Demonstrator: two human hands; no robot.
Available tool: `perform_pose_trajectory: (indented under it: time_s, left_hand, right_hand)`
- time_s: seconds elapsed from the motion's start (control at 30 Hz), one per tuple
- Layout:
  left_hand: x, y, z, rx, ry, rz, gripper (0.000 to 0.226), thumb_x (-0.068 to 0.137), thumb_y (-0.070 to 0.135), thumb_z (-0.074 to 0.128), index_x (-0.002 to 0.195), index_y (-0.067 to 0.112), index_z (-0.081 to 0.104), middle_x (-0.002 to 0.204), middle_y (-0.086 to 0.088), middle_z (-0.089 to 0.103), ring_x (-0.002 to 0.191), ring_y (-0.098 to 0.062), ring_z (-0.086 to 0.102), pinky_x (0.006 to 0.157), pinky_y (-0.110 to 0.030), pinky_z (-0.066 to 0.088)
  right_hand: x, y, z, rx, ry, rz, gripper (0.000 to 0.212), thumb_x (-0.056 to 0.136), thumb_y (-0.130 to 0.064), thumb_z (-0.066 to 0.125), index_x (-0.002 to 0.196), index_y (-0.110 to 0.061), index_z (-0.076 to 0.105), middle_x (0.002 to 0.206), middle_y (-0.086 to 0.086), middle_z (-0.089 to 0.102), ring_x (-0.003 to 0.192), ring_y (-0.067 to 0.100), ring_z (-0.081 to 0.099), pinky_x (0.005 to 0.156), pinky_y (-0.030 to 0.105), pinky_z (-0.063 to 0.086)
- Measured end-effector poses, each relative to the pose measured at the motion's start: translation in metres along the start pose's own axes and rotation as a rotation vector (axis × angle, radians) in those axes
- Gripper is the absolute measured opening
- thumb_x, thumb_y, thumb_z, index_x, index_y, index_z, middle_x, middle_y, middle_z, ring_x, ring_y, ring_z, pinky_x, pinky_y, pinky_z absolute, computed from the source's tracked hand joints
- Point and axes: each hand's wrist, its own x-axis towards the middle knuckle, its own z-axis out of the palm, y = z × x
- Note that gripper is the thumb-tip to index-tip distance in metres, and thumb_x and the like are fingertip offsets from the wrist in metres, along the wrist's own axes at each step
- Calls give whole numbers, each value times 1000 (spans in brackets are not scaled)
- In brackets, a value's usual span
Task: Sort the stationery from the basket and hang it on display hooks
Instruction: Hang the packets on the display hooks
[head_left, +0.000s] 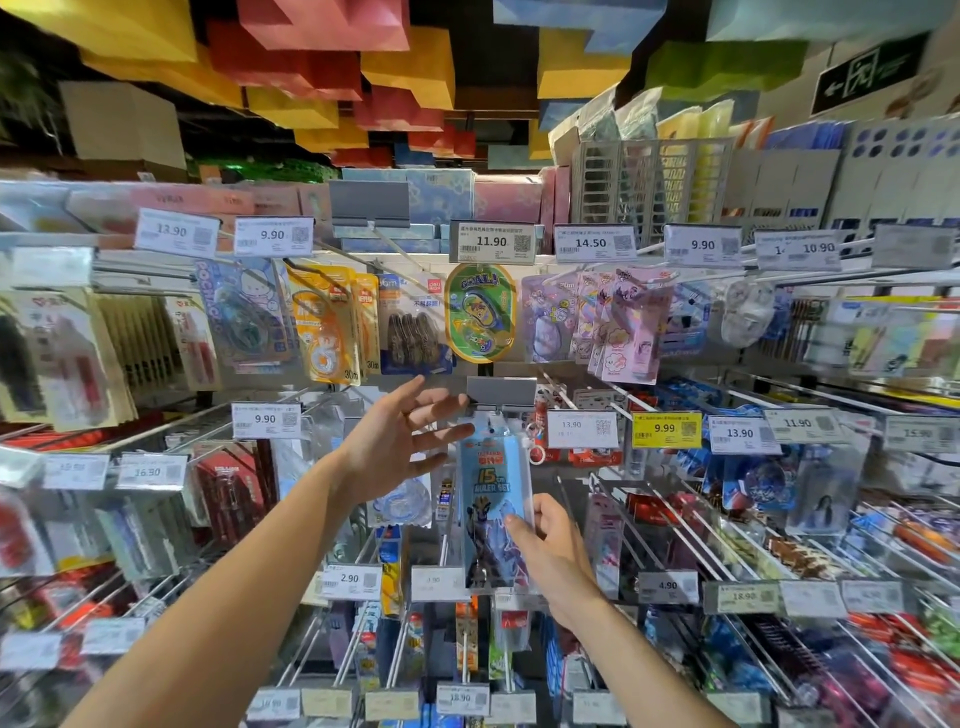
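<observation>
A light blue ruler set pack (491, 499), printed "15 cm ruler set" with a cartoon figure, hangs upright in front of me under a grey blank price-tag holder (501, 393) at the tip of a display hook. My right hand (550, 540) holds the pack's lower right edge between thumb and fingers. My left hand (400, 441) is raised with spread, straight fingers just left of the pack's top, its fingertips near the tag holder, holding nothing. The basket is not in view.
Rows of metal display hooks with packaged stationery fill the wall: a green oval "GOAL!" pack (480, 319), orange correction-tape packs (324, 325), pink packs (623, 325). Price tags (492, 241) stick out on the hook tips. Long bare hook rods (675, 519) project at the lower right.
</observation>
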Motion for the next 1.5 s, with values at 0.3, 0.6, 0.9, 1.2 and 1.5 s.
perform_pose_trajectory:
  time_s: [0.3,0.6,0.9,1.2,1.5]
  left_hand:
    - [-2,2,2,61,12,1,33,104,50,49,123,24,56,126,8,71,119,-22,70,98,-43,40]
    - [-12,3,11,183,73,74,34,105,47,48,128,25,60,118,2,72,117,-28,70,87,-39,43]
    - [-15,-45,6,700,148,-6,26,105,32,58,117,11,69,114,1,77,99,-19,76,91,-41,52]
    - [-5,-109,17,1207,164,-18,26,99,28,66,121,14,66,122,-2,71,111,-21,68,97,-39,56]
    - [-9,-148,45,1254,-66,51,27,94,26,73,117,12,69,110,-3,69,108,-27,67,94,-36,53]
  right_hand:
    - [27,-11,5,-51,88,151,17,95,-10,60,84,-21,55,73,-5,63,68,16,55,61,27,40]
    - [55,3,4,-124,143,369,17,92,-10,67,100,-3,54,111,16,62,95,27,61,76,34,53]
    - [29,8,-15,-211,39,25,16,90,5,55,99,-7,59,91,6,59,73,16,54,60,28,41]
    - [-3,18,-62,-373,-86,-83,8,96,-10,64,99,-16,59,92,0,64,87,22,66,76,32,57]
    - [-77,15,-106,-476,-64,74,17,100,-23,61,115,-17,56,104,-9,59,91,3,58,71,14,43]
